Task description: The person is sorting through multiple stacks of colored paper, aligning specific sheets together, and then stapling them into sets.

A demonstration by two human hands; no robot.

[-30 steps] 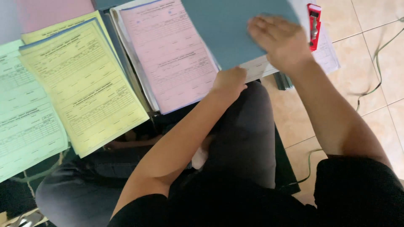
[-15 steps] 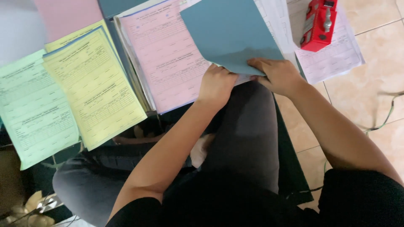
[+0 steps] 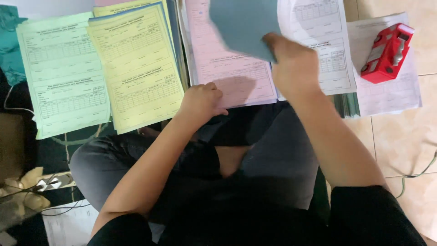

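Observation:
My right hand (image 3: 295,68) grips the lower corner of a blue sheet (image 3: 243,25) and lifts it above the pink forms (image 3: 227,68). My left hand (image 3: 200,102) rests with curled fingers on the near edge of that pink stack. To the right of the pink stack lies a white printed form (image 3: 323,41). I sit cross-legged on the floor, knees under my arms.
A yellow stack of forms (image 3: 139,64) and a green one (image 3: 63,73) lie to the left. A red stapler (image 3: 387,52) sits on white papers (image 3: 391,91) at the right, on beige floor tiles (image 3: 400,146). A cable (image 3: 419,171) trails at the right.
My right hand has raised the blue sheet up off the pink stack. My left hand has slid left along the stack's near edge. The view shifted, showing more of the left stacks.

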